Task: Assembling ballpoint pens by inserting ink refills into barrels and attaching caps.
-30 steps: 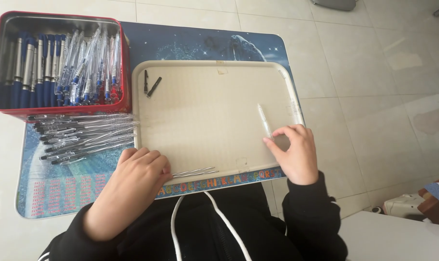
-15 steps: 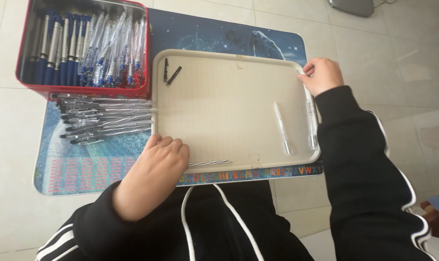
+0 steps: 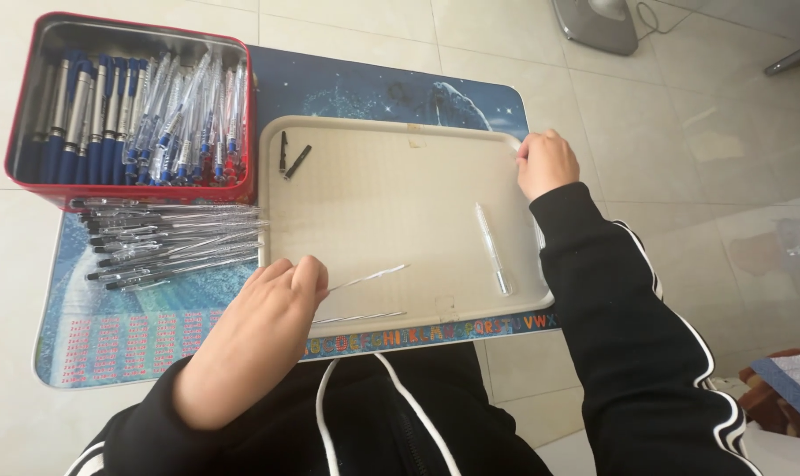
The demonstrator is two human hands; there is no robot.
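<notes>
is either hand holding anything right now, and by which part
The left hand pinches a thin pen refill by its near end, the rest over the beige tray. The right hand rests at the tray's far right corner; any hold there cannot be told.

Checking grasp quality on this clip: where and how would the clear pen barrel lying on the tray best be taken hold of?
Take the clear pen barrel at its middle, coming straight down from above, fingers across its width. It lies flat and alone on the beige tray, running roughly near-to-far, with bare tray on its left. The tray's rim sits close on its right, so a side approach from there looks cramped. The right hand is nearest.
</notes>
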